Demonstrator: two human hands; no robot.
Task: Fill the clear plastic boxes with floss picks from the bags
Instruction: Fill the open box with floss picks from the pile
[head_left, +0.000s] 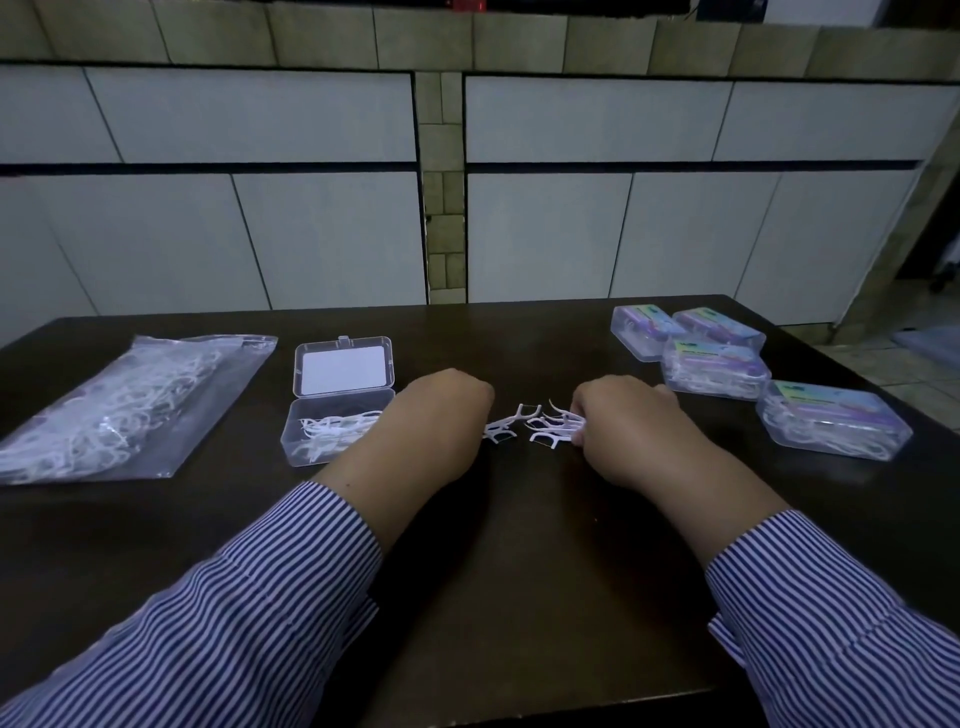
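An open clear plastic box sits left of centre on the dark table, its lid tilted back and several white floss picks lying in its base. Just right of it, my left hand is curled over the table and pinches floss picks at its fingertips. My right hand grips a small bunch of floss picks. A few loose picks lie between the two hands. A clear bag of floss picks lies flat at the far left.
Several closed clear boxes packed with floss picks, with coloured labels under the lids, stand at the back right of the table. A tiled wall rises right behind the table's far edge.
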